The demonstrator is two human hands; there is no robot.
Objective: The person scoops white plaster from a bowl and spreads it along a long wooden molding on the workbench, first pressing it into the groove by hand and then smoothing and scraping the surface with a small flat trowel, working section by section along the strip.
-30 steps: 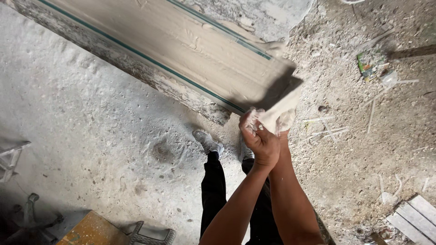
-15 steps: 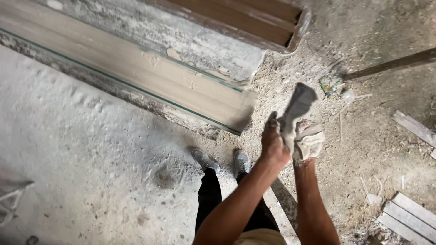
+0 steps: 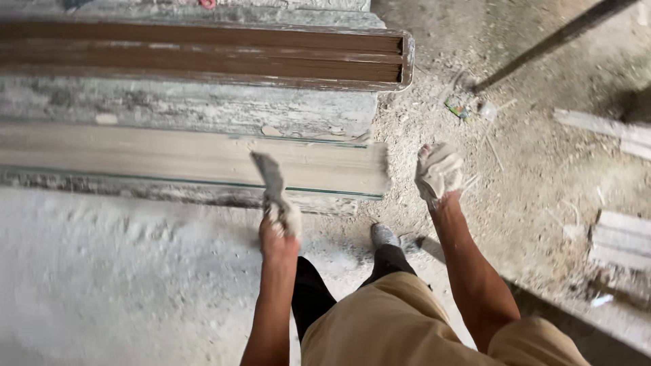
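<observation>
The left hand [image 3: 279, 227] is closed tight around the handle of a putty knife [image 3: 268, 177], fingers wrapped all the way round, with a scrap of pale cloth or glove bunched in the grip. The flat grey blade rises from the fist and lies against the face of a long pale board [image 3: 169, 157], roughly at its middle height and near its right-hand end. The tool looks light and stiff, a thin blade that would flex a little under pressure; the handle is the sensible place to hold it, as the hand does now, since the blade edge is thin and coated in dried filler that could be slick or crumbly.

The right hand [image 3: 438, 173] is balled into a fist on a whitish rag [image 3: 442, 165], soft and limp, squeezed so that it bulges between the fingers. It hangs in the air just past the end of the board, touching nothing else.

The board lies lengthwise on a rough grey slab [image 3: 203, 108], and behind that rests a brown grooved frame [image 3: 203, 54] with a rounded end. Below the hands, one dusty shoe [image 3: 384, 235] stands on the concrete floor [image 3: 102, 285], which is white with powder on the left and strewn with rubble on the right. Loose planks [image 3: 620, 237] lie at the right edge.
</observation>
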